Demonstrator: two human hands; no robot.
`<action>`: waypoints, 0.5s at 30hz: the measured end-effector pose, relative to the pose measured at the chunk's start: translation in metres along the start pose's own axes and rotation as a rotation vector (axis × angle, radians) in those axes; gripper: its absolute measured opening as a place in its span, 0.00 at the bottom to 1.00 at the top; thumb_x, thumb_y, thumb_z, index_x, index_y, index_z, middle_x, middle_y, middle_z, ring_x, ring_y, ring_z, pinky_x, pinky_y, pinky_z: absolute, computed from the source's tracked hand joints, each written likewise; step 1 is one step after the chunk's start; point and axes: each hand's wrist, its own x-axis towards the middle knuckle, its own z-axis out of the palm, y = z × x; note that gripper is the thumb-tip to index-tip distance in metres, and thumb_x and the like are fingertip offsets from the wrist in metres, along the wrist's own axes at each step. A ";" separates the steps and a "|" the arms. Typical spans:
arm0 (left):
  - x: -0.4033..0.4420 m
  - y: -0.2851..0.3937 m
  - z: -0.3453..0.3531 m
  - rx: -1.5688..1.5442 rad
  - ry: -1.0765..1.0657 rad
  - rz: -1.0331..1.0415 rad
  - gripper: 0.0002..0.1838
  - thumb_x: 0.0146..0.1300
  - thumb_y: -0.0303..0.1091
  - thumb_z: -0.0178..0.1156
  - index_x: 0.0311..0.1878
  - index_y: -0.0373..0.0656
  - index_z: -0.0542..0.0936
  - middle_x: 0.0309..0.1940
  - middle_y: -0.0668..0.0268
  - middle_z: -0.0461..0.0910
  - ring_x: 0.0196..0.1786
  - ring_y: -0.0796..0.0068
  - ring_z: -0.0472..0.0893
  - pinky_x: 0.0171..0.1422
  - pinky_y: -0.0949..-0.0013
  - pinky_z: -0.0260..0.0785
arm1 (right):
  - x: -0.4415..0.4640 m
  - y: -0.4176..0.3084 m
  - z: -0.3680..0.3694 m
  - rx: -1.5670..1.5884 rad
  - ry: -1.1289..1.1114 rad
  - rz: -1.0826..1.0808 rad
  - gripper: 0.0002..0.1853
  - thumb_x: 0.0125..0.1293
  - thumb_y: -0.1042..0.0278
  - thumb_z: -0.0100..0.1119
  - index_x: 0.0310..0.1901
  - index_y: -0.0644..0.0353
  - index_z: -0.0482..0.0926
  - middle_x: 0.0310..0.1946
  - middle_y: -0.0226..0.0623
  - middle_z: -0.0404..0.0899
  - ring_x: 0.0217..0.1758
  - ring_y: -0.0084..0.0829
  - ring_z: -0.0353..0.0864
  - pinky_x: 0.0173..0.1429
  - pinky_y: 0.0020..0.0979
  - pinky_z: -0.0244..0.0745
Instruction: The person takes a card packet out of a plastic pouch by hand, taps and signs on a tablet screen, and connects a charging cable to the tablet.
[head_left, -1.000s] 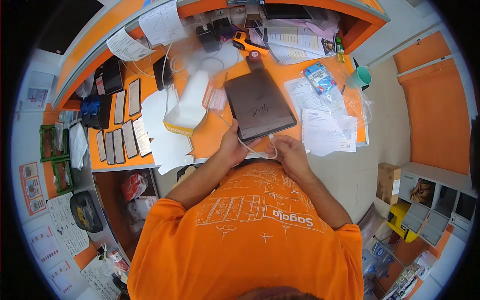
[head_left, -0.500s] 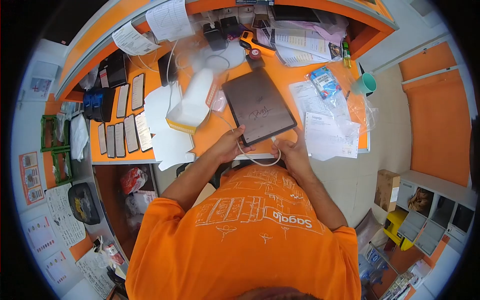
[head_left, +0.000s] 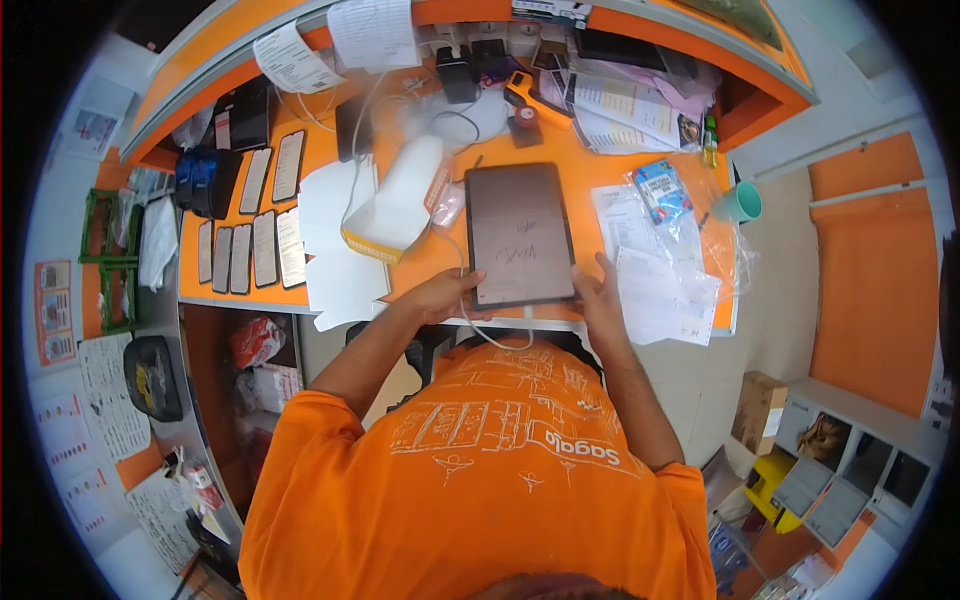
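A dark tablet (head_left: 520, 225) with handwritten-looking marks on its screen lies between my hands at the desk's front edge. My left hand (head_left: 452, 295) grips its lower left corner, thumb on top and fingers partly hidden beneath. At the lower right corner, my right hand (head_left: 596, 292) holds the side, the thumb along the edge and the index finger raised. A white cable (head_left: 495, 343) runs from the tablet's bottom edge, loops below it and goes up to the left. Left of the tablet is an open white and yellow box (head_left: 385, 228).
Several phones (head_left: 265, 250) lie in rows on the left. Papers (head_left: 665, 295), a blue packet (head_left: 662, 190) and a green cup (head_left: 740, 202) are at the right. An orange handheld device (head_left: 537, 98) lies at the back, below a shelf with hanging papers (head_left: 372, 35).
The tablet has turned to stand nearly straight in view. My right hand has left the cable plug and moved to the tablet's right side. The camera view has shifted.
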 end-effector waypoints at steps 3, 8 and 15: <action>0.008 -0.013 -0.016 0.125 -0.001 0.001 0.27 0.79 0.51 0.47 0.65 0.35 0.69 0.52 0.54 0.82 0.44 0.62 0.87 0.50 0.64 0.83 | 0.039 0.021 -0.007 -0.137 -0.109 -0.170 0.39 0.72 0.56 0.61 0.75 0.63 0.53 0.43 0.43 0.81 0.50 0.31 0.81 0.48 0.29 0.78; -0.007 -0.024 -0.014 0.227 0.151 0.106 0.30 0.77 0.54 0.49 0.63 0.33 0.71 0.50 0.52 0.83 0.44 0.63 0.88 0.51 0.66 0.82 | 0.037 0.002 0.017 -0.477 -0.157 -0.173 0.39 0.68 0.65 0.64 0.74 0.67 0.54 0.47 0.52 0.78 0.51 0.42 0.80 0.57 0.37 0.74; -0.028 -0.028 -0.006 0.326 0.418 0.125 0.36 0.75 0.61 0.48 0.58 0.29 0.77 0.39 0.55 0.85 0.38 0.65 0.87 0.40 0.67 0.79 | 0.040 -0.002 0.022 -0.753 -0.218 -0.500 0.39 0.63 0.69 0.64 0.72 0.67 0.55 0.57 0.60 0.69 0.62 0.56 0.69 0.64 0.51 0.66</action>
